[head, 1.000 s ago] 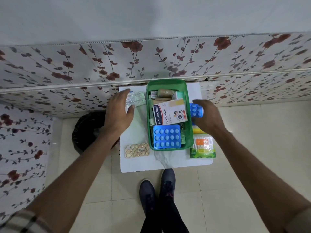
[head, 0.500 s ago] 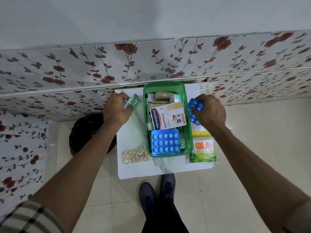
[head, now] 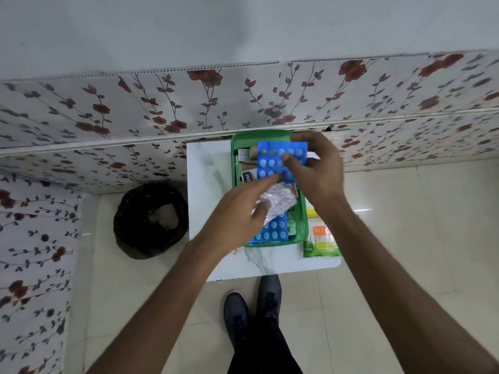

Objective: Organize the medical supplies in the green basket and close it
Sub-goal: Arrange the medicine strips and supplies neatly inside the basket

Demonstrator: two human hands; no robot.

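The green basket (head: 302, 211) stands open on a small white table (head: 205, 184), filled with boxes and pill strips. My right hand (head: 318, 168) holds a blue blister pack (head: 275, 160) flat above the basket's far half. My left hand (head: 237, 211) holds a clear silvery pill strip (head: 278, 201) over the basket's middle, its forefinger touching the blue pack. A second blue blister pack (head: 274, 232) lies in the basket's near end. A Hansaplast box (head: 248, 176) is mostly hidden beneath the hands.
A green cotton-swab packet (head: 320, 242) and a yellow item (head: 310, 211) lie on the table right of the basket. A black-lined bin (head: 151, 220) stands on the floor to the left. My shoes (head: 253, 306) are below the table's near edge. A floral wall runs behind.
Both hands have moved from the table's sides to above the basket, the right carrying the blue pack, the left carrying the clear strip. The camera view has shifted closer.
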